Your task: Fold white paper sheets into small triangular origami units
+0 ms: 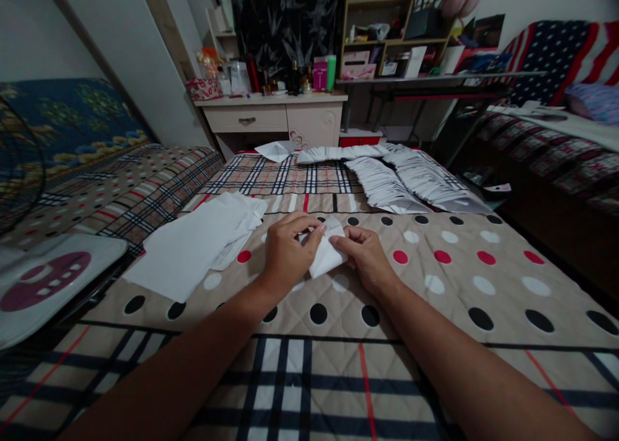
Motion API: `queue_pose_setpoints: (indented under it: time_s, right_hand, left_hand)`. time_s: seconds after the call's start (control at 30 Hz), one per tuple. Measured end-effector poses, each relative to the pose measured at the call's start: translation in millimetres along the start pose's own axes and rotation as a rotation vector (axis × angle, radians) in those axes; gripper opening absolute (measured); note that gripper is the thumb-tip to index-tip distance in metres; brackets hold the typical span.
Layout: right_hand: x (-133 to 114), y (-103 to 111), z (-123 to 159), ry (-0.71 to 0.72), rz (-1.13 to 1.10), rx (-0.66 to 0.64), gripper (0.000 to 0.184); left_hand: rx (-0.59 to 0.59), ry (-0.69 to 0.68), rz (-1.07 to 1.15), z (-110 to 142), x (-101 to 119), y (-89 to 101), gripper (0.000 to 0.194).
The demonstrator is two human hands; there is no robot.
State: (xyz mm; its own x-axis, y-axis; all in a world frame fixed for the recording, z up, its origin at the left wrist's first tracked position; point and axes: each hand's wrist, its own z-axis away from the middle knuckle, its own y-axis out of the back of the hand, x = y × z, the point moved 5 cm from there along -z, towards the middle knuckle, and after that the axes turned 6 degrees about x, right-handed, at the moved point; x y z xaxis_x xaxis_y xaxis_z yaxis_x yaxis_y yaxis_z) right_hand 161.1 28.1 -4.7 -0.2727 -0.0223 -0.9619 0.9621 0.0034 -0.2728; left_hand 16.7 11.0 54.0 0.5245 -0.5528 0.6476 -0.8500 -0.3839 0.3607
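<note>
Between my two hands is a small folded piece of white paper [327,258], held just above the dotted bed cover. My left hand [291,244] pinches its left side with thumb and fingers. On the right side, my right hand [363,251] grips the paper between thumb and curled fingers. A loose stack of flat white sheets [188,244] lies to the left of my left hand. Beyond my right hand, long rows of folded white papers [387,183] lie packed close together, and another row [338,153] runs along the far edge.
A patterned quilt [425,318] covers the surface under my hands. A single folded paper [276,150] lies at its far edge. On the left rests a white stool or lid with a purple print [53,280]. A white dresser [271,118] and a desk with shelves [387,35] stand behind.
</note>
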Motion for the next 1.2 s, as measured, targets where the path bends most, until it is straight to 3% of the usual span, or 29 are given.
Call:
queue_pose_setpoints:
  time_s: [0.37,0.47,0.57,0.67,0.73,0.87,1.03,1.2]
  right_hand:
    - [2.3,-1.7,2.4,0.052,0.07,0.024,0.025]
    - [0.8,-1.1,4.1,0.07,0.053,0.027,0.022]
    - [-1.0,2.8,3.7,0.108,0.042,0.067,0.026]
    - [-1.8,4.8,2.4,0.118,0.046,0.075,0.038]
    - [-4.2,4.4,2.6,0.143,0.071,0.07,0.038]
    - [-11.0,4.9,4.4,0.233,0.103,0.106,0.027]
    - [-8.8,15.6,-1.2,0.217,-0.005,0.227,0.031]
    - [-3.6,11.6,-6.7,0.103,-0.02,0.114,0.036]
  left_hand:
    - [-0.162,-0.174,0.027,4.9,5.3,-7.0,0.013]
    - [-0.173,-0.101,0.079,2.6,2.0,-9.6,0.012]
    - [-0.179,0.072,0.126,-0.3,-7.0,-12.0,0.008]
    - [-0.255,0.3,0.218,-0.1,-19.2,-16.7,0.04]
    - [-0.352,0.394,0.254,1.7,-24.4,-20.9,0.042]
    - [-0.414,0.411,0.255,1.3,-27.4,-21.8,0.013]
    - [-0.352,0.361,0.357,-5.7,-23.1,-16.6,0.014]
    - [-0.361,0.279,0.423,-9.0,-16.7,-12.9,0.019]
